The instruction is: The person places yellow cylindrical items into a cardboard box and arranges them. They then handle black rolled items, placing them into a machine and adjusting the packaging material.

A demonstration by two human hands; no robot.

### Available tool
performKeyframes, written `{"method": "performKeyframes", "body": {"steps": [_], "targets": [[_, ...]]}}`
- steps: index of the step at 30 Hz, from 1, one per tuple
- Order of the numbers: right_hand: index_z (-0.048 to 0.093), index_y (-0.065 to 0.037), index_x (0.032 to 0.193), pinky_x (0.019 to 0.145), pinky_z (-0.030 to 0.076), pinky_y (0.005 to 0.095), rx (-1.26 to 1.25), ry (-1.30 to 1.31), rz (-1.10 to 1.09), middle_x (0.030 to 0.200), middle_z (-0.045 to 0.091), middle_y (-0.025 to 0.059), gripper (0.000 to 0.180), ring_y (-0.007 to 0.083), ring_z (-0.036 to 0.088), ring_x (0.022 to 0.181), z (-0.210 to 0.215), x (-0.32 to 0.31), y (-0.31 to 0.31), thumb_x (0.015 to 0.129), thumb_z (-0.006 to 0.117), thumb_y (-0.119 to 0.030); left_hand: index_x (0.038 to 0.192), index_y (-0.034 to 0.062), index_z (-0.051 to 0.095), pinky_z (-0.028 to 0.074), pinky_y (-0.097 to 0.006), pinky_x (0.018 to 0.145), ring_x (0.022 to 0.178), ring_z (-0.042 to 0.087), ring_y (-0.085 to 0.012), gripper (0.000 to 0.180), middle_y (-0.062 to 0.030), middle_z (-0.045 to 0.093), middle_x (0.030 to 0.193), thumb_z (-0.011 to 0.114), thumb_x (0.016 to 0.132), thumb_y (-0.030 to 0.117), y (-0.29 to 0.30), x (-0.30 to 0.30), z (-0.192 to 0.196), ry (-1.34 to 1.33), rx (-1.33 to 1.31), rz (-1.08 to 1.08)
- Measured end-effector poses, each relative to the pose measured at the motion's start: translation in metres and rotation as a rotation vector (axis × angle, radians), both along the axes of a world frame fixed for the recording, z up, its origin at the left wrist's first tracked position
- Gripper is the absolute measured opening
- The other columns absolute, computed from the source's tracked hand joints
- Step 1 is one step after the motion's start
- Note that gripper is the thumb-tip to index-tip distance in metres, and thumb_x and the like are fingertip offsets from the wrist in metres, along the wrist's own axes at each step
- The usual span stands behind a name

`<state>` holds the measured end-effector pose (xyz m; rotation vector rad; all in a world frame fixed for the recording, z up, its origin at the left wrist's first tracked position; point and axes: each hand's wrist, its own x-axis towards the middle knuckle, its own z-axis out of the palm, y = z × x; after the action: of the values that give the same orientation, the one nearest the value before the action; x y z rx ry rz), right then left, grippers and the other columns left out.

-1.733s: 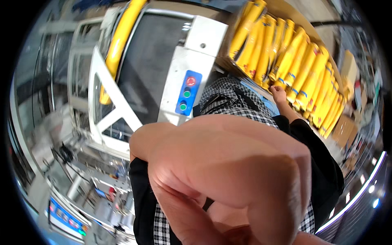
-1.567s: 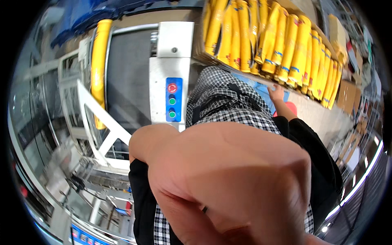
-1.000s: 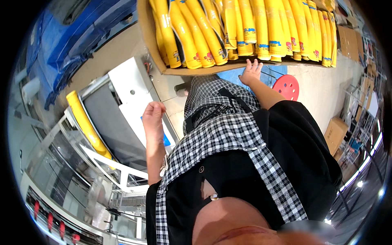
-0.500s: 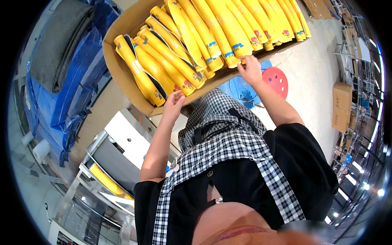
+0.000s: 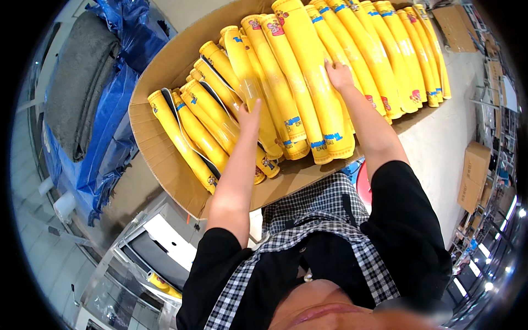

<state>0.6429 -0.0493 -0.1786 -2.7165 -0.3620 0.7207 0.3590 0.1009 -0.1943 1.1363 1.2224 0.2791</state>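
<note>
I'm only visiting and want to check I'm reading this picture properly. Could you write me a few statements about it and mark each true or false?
1. The left hand and the right hand are both at the yellow rolls. True.
2. The yellow rolls lie in a metal bin. False: they lie in a cardboard box.
3. A grey cloth rests on blue sheeting at the picture's left. True.
4. The clothing is plain orange all over. False: it is a black-and-white checked apron over a black top.
5. The right hand is tucked into a pocket. False: it is out over the rolls.
</note>
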Motion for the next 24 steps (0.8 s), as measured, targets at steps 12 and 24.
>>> {"method": "performKeyframes", "body": {"steps": [12,24], "targets": [[0.064,0.003,0.116,0.096,0.043,0.0344,0.592,0.310,-0.328,0.104,0.068,0.0204,0.074,0.0324,0.061,0.105,-0.026,-0.003,-0.021,0.083,0.056,-0.063,0.123,-0.0013,0.055,0.054,-0.035,0.079,0.094,0.066,-0.0251,0.054,-0.0166,0.066,0.110,0.076,0.079,0.022,0.003,0.016,-0.051,-0.205,-0.496,-0.102],[0.055,0.004,0.126,0.093,0.044,0.0399,0.125,-0.082,-0.100,0.110,0.065,0.0247,0.073,0.0365,0.061,0.107,0.005,-0.018,0.010,0.086,0.051,-0.057,0.128,-0.0004,0.046,0.054,-0.038,0.084,0.102,0.062,-0.0241,0.059,-0.0150,0.061,0.116,0.074,0.083,0.024,-0.010,0.004,-0.059,-0.084,-0.282,-0.117]]}}
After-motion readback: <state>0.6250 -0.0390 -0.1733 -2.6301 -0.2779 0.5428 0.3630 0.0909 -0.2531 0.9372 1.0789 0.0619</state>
